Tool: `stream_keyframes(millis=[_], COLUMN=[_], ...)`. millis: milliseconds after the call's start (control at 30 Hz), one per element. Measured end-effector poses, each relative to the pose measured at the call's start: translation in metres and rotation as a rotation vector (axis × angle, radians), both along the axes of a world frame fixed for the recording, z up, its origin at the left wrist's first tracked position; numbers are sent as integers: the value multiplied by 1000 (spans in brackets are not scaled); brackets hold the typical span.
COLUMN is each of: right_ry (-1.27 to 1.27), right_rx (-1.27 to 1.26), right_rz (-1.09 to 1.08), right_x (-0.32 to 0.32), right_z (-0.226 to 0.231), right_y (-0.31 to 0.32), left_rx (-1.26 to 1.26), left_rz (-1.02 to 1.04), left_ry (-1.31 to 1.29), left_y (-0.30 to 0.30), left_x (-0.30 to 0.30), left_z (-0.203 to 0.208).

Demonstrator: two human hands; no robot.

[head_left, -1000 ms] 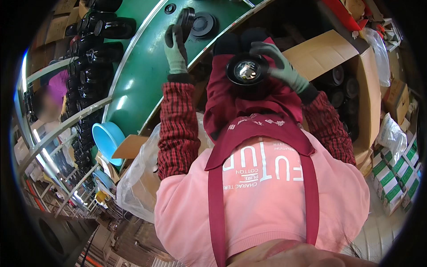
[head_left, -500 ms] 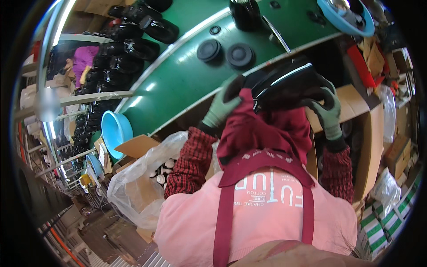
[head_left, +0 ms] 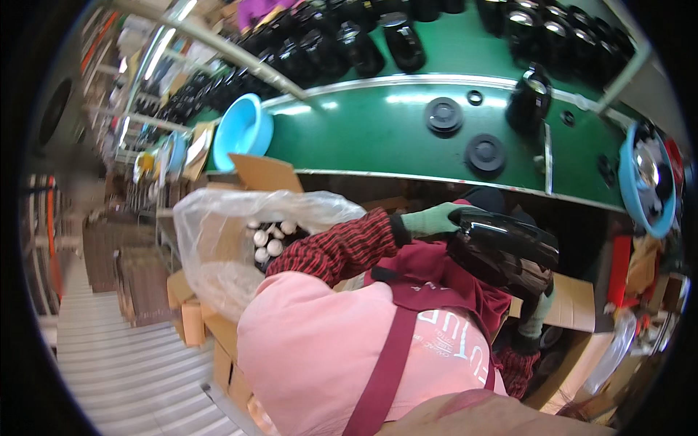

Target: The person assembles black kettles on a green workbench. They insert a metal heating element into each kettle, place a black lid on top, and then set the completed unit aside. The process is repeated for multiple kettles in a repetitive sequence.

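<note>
A glossy black vessel [head_left: 502, 247], rounded like the jar-shaped vessels on the bench, lies tilted on its side above my lap. My left hand [head_left: 432, 220], in a pale green glove with dark fingertips, grips its left end. At its lower right is my gloved right hand [head_left: 539, 311], holding it from below; the vessel hides most of those fingers. Beyond it on the green bench [head_left: 363, 138] lie two round black lids [head_left: 443, 115] and a small black ring [head_left: 475, 97]. Another glossy black vessel [head_left: 529, 102] stands there beside a metal strip [head_left: 548, 160].
Rows of black vessels [head_left: 320, 54] fill the raised back of the bench. A blue basin [head_left: 243, 131] sits at its left end, another blue basin [head_left: 647, 182] with parts at its right. Below are a plastic-lined carton [head_left: 211, 254] with white-topped pieces and an open carton [head_left: 574, 301].
The view has swung to the right. The black vessel has come lower, nearer my lap, and tilted down to the right. My right hand has dropped beneath it, while the left still grips its end.
</note>
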State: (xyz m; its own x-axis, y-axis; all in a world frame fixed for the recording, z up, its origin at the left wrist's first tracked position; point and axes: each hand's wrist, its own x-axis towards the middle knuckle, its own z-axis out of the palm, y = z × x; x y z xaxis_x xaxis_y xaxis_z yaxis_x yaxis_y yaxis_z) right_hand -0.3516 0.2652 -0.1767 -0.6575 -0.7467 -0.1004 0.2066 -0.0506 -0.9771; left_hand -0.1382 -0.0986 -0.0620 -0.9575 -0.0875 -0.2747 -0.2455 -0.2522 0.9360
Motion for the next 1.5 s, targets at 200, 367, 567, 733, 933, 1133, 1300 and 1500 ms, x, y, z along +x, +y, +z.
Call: stream_keyframes(millis=[200,367,567,733,933,1133,1300,1500], right_ry=[-277,222,460,1385,973,1243,898,-7], right_rx=[144,142,168,1115,1549,1178,372,-18], right_rz=[12,275,-443,-811,-391,-748,-891,-295], right_x=[-10,-44,-289,-550,-637,-611,-477,-203], right_z=[101,117,104,35,12,41,128,87], right_y=[-56,-94,-104,-73,-71,-67,-57,-118], left_rx=[-70,-393,-794,-904,-957,-985,-1012,-1051], left_rz=[-125,29,218,288,347,360,366,329], left_ry=[-16,63,-21,-96,-172,-166,-88,182], left_y=[-7,-22,7,16,23,34,45,60], left_x=[-17,-11,-38,-38,-42,-36,-1,30], left_z=[31,-79,-104,-114,-122,-119,-103,-101])
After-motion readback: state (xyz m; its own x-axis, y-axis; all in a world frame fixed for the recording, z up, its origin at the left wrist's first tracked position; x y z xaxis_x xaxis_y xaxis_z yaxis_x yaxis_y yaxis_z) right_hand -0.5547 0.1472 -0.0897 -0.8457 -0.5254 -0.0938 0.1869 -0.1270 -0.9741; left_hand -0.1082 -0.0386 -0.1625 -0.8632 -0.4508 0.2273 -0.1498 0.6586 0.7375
